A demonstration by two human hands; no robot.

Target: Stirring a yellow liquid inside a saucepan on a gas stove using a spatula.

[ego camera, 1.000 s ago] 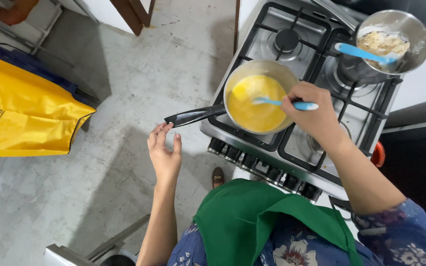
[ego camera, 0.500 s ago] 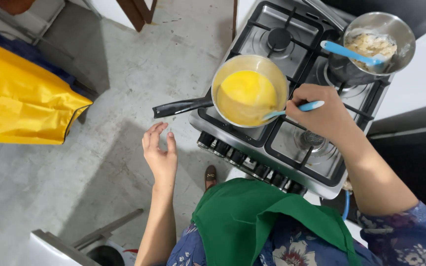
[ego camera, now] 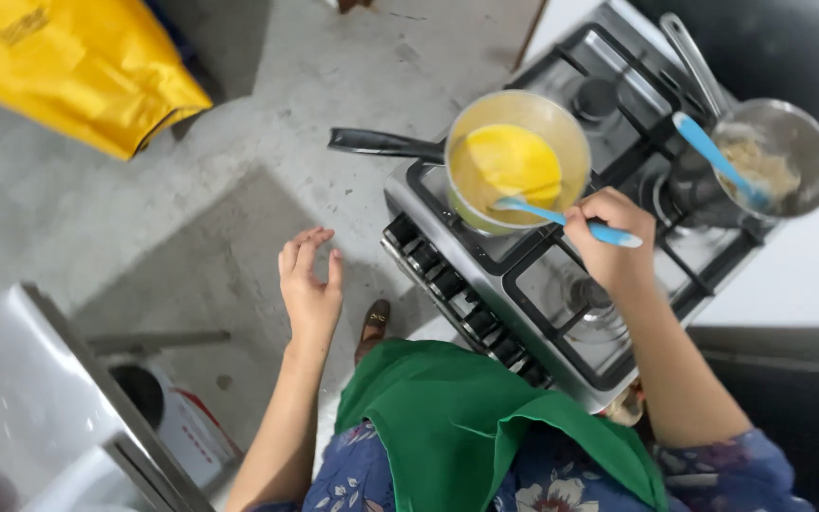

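1. Gas stove [ego camera: 485,284]: we stand at its front edge, green apron [ego camera: 447,417] over a blue floral garment. Against the view one second ago, the stove sits further right and lower in frame; we read that as our head turning, not the stove moving.
2. Yellow bag [ego camera: 78,71] on the concrete floor [ego camera: 191,190], well apart from the stove. It has slid toward the upper left corner, consistent with the same head turn.
3. Frying pan [ego camera: 518,161] on the front left burner, black handle [ego camera: 381,144] pointing out over the floor. Holds a yellow liquid, probably beaten egg, looking liquid and mostly spread. Pan position on the burner looks unchanged.
4. Steel saucepan [ego camera: 779,156] on the rear burner, pale food inside, a second blue utensil resting in it. Untouched.
5. Right hand [ego camera: 609,242]: fingers curled shut around the blue spatula [ego camera: 561,218]. One second ago the blade was mid-pan; now its tip is at the near rim. We judge stirring continues, working the edge.
6. Left hand [ego camera: 310,284]: fingers spread and loose, holding nothing, hanging free below the pan handle, near but not touching. Little change; pan is unsteadied.
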